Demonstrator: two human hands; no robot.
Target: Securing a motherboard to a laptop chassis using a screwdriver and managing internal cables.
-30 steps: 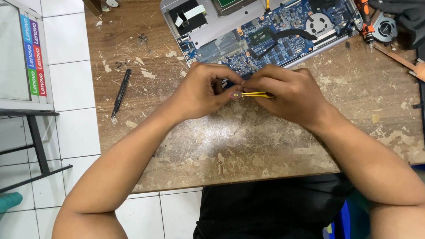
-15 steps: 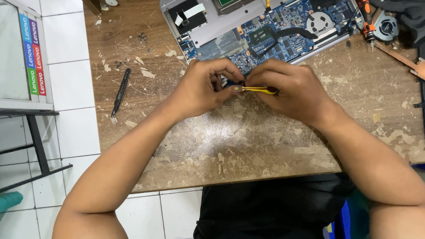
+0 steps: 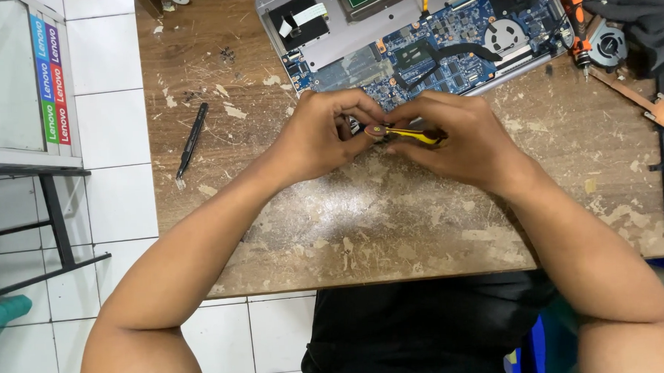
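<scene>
Both hands meet at the table's (image 3: 423, 227) centre, just at 6 o'clock of the opened laptop (image 3: 415, 41). The left hand (image 3: 322, 138) pinches a small round part (image 3: 376, 131); the right hand (image 3: 468, 139) curls around a yellow tool (image 3: 412, 134) touching it. A black pen (image 3: 192, 140) lies at 9 o'clock, a fan (image 3: 608, 45) at 2.

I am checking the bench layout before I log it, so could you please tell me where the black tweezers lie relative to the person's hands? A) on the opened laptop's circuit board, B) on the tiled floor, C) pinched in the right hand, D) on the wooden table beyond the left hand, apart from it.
D: the black tweezers lie untouched on the wooden table, outboard of the left hand, while the right hand grips a small yellow-handled tool.
</scene>
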